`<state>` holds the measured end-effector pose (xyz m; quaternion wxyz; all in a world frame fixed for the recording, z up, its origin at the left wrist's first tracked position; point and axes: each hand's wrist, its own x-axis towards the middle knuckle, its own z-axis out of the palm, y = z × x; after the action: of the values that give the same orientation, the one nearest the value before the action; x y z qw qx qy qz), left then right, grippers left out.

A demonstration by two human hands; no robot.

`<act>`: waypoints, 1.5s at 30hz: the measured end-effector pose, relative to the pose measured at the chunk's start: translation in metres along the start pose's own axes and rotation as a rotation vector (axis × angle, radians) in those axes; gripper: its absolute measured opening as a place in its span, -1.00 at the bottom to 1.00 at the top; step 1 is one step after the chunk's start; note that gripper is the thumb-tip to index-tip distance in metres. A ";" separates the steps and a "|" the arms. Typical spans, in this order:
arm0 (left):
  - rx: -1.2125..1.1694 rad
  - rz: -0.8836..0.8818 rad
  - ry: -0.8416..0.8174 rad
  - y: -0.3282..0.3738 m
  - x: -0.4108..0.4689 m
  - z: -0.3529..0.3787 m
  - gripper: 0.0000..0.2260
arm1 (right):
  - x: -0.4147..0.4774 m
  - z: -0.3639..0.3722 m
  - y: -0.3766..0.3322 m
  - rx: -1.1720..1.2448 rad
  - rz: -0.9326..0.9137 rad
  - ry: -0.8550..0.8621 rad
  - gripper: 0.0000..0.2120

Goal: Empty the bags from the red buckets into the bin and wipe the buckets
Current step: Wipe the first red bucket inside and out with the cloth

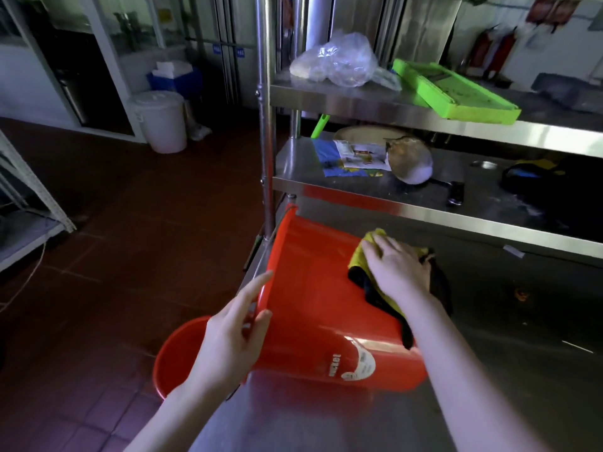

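A red bucket (pixel 313 288) lies on its side on the steel table (pixel 489 370), its mouth facing left over the table's edge. My left hand (pixel 235 334) grips the bucket's rim at the lower left. My right hand (pixel 396 265) presses a yellow and black cloth (pixel 362 256) flat against the bucket's upper side wall. A white label shows near the bucket's base. A second red bucket (pixel 176 353) stands on the floor below, partly hidden behind my left hand.
A steel shelf rack (pixel 375 102) rises behind the table, holding a clear plastic bag (pixel 339 60), a green tray (pixel 456 93), papers and a pan. A white lidded bin (pixel 163 120) stands on the red tile floor at the back left.
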<state>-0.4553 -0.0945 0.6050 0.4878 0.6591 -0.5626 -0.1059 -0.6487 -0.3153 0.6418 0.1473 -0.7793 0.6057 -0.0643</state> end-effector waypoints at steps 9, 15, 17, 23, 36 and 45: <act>0.076 -0.200 -0.050 0.029 0.099 -0.010 -0.39 | -0.095 0.066 -0.098 -0.097 -0.498 0.400 -0.45; 0.357 -0.205 -0.162 0.056 0.135 0.028 -0.49 | -0.094 0.066 -0.057 -0.061 -0.493 0.398 -0.41; 0.288 -0.099 -0.120 0.049 0.118 0.025 -0.52 | -0.080 0.057 -0.027 -0.090 -0.380 0.372 -0.38; 0.165 0.037 -0.049 0.036 0.073 0.020 -0.55 | -0.011 0.004 0.042 0.086 0.114 0.125 -0.42; 0.227 0.087 0.024 0.014 0.036 0.007 -0.55 | -0.048 0.034 -0.023 -0.040 -0.342 0.343 -0.42; 0.271 0.113 0.023 -0.016 -0.008 -0.004 -0.58 | -0.010 0.008 -0.030 0.077 -0.090 0.043 -0.48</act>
<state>-0.4453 -0.0874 0.5916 0.4061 0.6873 -0.6022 0.0063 -0.6212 -0.2976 0.6445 0.1610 -0.7979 0.5702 -0.1110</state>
